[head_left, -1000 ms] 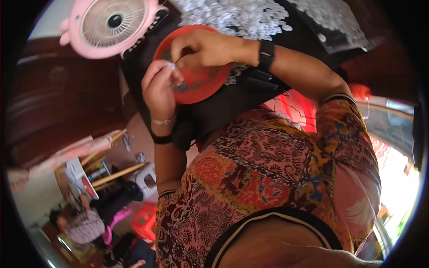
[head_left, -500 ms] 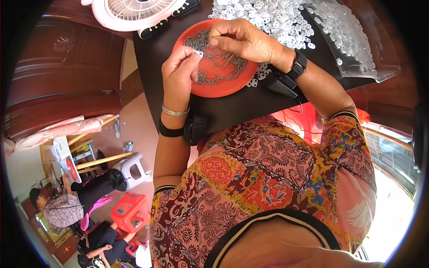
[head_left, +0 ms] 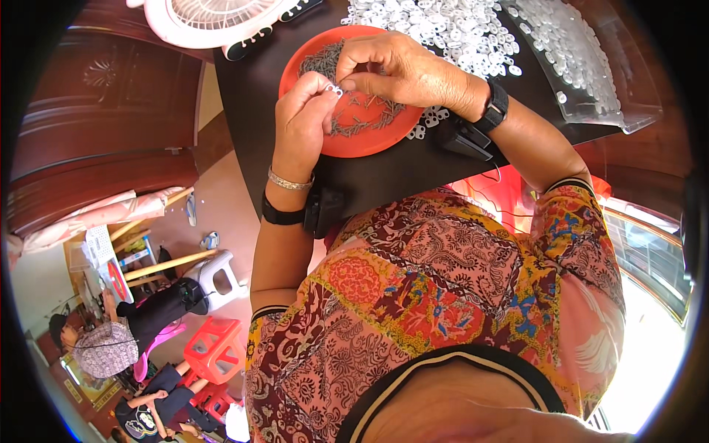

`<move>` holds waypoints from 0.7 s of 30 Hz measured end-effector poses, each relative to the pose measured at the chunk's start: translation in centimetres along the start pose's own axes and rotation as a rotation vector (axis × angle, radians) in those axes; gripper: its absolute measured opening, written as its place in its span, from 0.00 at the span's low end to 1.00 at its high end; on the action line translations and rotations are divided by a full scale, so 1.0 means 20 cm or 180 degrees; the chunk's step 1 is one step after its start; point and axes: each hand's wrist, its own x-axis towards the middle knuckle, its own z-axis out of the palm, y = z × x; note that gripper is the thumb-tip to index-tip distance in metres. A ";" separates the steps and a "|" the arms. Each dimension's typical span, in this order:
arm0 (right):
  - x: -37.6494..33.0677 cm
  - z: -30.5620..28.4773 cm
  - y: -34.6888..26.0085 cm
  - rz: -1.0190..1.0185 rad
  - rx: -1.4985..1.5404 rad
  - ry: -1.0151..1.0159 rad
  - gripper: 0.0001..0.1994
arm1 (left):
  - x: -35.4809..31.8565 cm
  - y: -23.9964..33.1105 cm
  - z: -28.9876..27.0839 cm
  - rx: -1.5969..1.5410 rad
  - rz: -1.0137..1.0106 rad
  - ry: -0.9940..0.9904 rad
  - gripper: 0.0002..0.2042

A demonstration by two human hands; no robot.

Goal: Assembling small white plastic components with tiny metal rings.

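Note:
My left hand point(head_left: 299, 125) pinches a small white plastic piece with holes point(head_left: 334, 89) between thumb and fingers. Close against that piece, the thumb and forefinger of my right hand point(head_left: 410, 70) are pinched together; whatever they hold is too small to make out. Both hands hover over a round orange-red plate point(head_left: 362, 150). Many small grey screws point(head_left: 319, 62) lie scattered in it, partly covered by my hands.
A heap of similar white pieces point(head_left: 458, 29) lies on the black table point(head_left: 255, 88) beyond the plate, and a clear bag point(head_left: 583, 70) holds more at the right. A white fan point(head_left: 221, 18) stands far left. Two people sit at lower left near a red stool point(head_left: 214, 347).
My right hand has moved left and slightly down, bringing its fingertips to the white piece. My left hand has shifted slightly right, still holding it. A person at lower left has shifted.

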 end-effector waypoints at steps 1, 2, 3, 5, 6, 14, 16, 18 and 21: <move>0.00 0.00 0.00 -0.0008 0.0028 0.0001 0.03 | 0.00 0.00 0.00 0.0008 0.0034 -0.0028 0.06; 0.00 0.00 0.00 -0.0003 0.0030 0.0004 0.03 | 0.00 0.00 0.00 0.0007 0.0029 -0.0032 0.06; 0.00 0.00 0.00 -0.0015 -0.0025 -0.0017 0.03 | 0.00 0.02 0.01 0.0082 -0.0010 -0.0061 0.07; 0.00 0.00 0.00 -0.0027 -0.0077 -0.0039 0.02 | -0.01 0.01 0.01 0.0158 -0.0050 -0.0088 0.07; 0.00 0.00 0.00 -0.0034 -0.0182 -0.0072 0.02 | 0.00 0.00 0.01 0.0158 -0.0011 -0.0104 0.07; -0.01 0.01 -0.01 0.0053 -0.0149 0.0044 0.03 | -0.01 0.00 0.05 -0.0102 0.0010 0.0057 0.07; -0.01 0.02 0.00 0.0101 -0.0015 -0.0016 0.02 | -0.02 -0.01 0.05 -0.0169 0.0048 0.0105 0.07; -0.01 0.03 0.00 0.0069 0.0025 0.0020 0.02 | -0.02 -0.02 0.05 -0.0124 0.0093 0.0114 0.07; -0.01 0.03 0.01 -0.0002 -0.0025 0.0027 0.03 | -0.02 -0.02 0.05 -0.0042 0.0157 0.0116 0.07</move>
